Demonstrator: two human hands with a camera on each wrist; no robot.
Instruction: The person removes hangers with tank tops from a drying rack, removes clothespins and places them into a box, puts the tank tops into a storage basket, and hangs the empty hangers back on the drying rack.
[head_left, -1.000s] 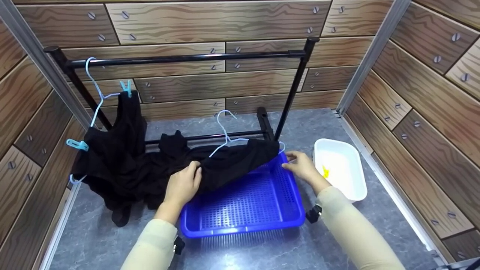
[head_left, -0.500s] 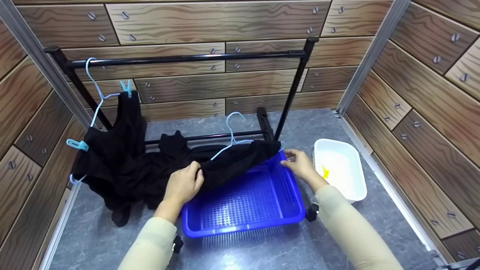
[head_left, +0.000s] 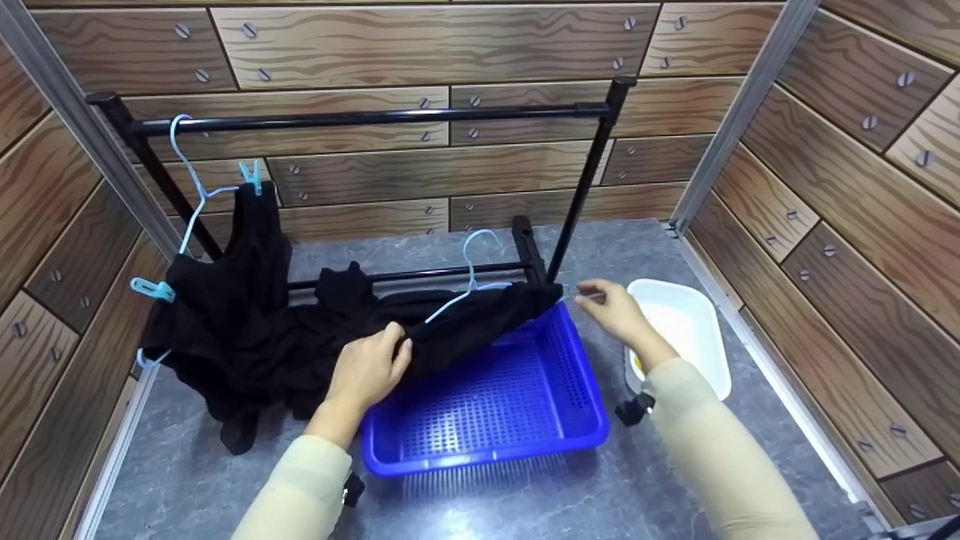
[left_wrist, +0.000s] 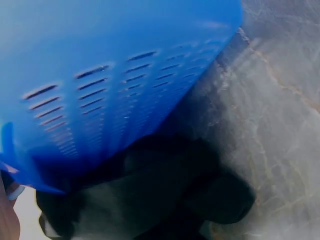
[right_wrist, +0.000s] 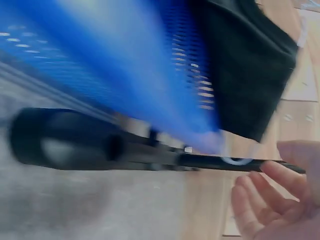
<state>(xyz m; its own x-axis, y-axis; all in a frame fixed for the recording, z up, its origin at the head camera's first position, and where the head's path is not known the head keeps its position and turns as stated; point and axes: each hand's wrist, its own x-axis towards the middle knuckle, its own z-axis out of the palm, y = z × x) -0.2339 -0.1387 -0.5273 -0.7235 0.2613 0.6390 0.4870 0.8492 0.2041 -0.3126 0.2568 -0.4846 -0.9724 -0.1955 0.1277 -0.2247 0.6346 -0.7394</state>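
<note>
My left hand [head_left: 367,370] grips the black garment [head_left: 461,330], which lies across the back of the blue basket [head_left: 487,454]. A light blue hanger [head_left: 471,279] sits in this garment, its hook standing up and its right end poking out of the cloth. My right hand [head_left: 616,313] is by that end, fingers loosely bent; in the right wrist view the fingertips [right_wrist: 266,169] lie close to the hanger's curled tip [right_wrist: 239,160] without pinching it. In the left wrist view dark cloth [left_wrist: 145,195] hangs beside the basket's slotted wall.
A black clothes rack [head_left: 360,118] stands behind. On its left hangs another black garment [head_left: 217,300] on a hanger, with light blue clothespins [head_left: 152,289] on it. A white tub [head_left: 686,330] with something yellow inside is at the right. Wood-patterned walls surround the grey floor.
The hanger in the garment has shifted right, its hook moving rightward. My right hand has come off the basket's corner area slightly to the right. My left hand keeps its grip, nearly still.
</note>
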